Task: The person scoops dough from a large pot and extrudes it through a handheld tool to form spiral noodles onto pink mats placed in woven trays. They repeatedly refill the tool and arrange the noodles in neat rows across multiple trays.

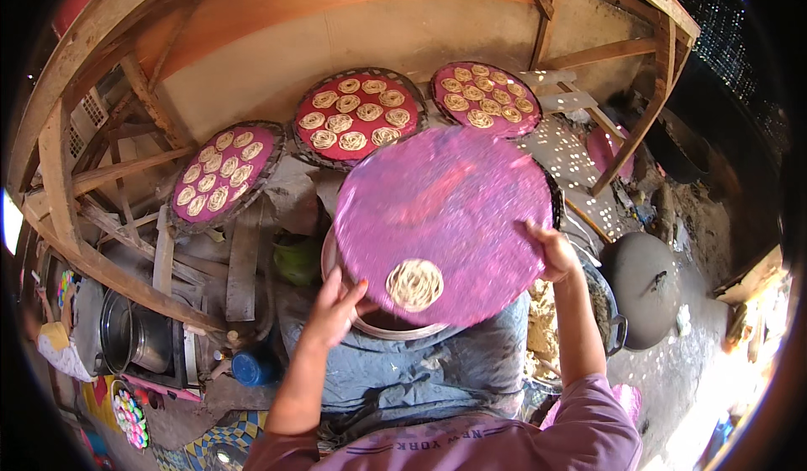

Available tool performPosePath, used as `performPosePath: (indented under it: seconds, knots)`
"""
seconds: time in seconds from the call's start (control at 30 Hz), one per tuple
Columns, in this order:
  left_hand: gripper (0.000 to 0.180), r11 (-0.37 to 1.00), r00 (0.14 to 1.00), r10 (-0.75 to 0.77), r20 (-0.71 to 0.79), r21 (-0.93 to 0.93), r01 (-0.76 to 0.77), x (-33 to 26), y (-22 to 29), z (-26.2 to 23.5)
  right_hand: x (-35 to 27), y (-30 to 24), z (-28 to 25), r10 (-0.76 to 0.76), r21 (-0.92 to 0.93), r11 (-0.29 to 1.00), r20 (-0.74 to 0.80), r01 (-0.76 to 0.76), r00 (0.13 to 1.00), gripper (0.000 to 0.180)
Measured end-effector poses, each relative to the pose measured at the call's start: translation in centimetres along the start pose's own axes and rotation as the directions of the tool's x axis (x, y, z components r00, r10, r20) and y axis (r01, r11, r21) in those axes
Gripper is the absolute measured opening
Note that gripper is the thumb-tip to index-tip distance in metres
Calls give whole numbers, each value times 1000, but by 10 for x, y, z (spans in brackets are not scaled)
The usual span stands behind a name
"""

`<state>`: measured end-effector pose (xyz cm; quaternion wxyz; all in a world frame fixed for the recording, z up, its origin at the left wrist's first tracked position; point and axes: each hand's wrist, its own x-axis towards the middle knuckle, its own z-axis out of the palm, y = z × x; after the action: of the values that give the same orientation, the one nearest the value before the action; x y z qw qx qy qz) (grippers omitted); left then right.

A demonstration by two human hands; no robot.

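A large round tray [445, 219] with a pink-purple surface is tilted in front of me above a wide pot [395, 332], whose rim shows below it. One pale coil of noodle-like strands [414, 284] lies near the tray's lower edge. My right hand [555, 252] grips the tray at its right edge, thumb on top. My left hand [334, 307] is at the lower left edge, fingers a little apart and some partly hidden under the tray. Whether the tray also rests on the pot is hidden.
Beyond stand a purple tray [220, 137] at the left, a red tray [380, 82] in the middle and another tray [516, 84], all bearing coils. A basin of pale dough [544, 332] and a dark lid [640, 290] are at the right. Wooden beams [118, 261] frame the left.
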<state>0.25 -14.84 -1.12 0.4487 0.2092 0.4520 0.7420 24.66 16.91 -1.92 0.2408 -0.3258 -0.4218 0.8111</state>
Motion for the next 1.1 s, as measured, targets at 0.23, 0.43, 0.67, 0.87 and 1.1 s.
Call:
performPosePath:
  seconds: [0.23, 0.43, 0.67, 0.87, 1.1]
  knots:
    - [51, 658, 853, 520, -48, 660, -363, 19, 40, -56, 4, -12, -115, -138, 230, 954, -241, 194, 961, 25]
    - [55, 875, 913, 46, -405, 457, 159, -23, -1, -106, 26, 31, -228, -201, 222, 926, -393, 304, 897, 21]
    - [67, 944, 947, -51, -317, 293, 149, 2, -34, -112, 117, 97, -289, -52, 295, 938, -404, 184, 913, 30]
    - [74, 765, 903, -59, -425, 562, 315, 28, -35, -124, 105, 64, -184, -636, -808, 582, -522, -92, 568, 47]
    - [62, 886, 821, -33, -570, 364, 289, 53, -62, -107, 73, 47, 43, 332, -751, 638, 64, -174, 941, 61]
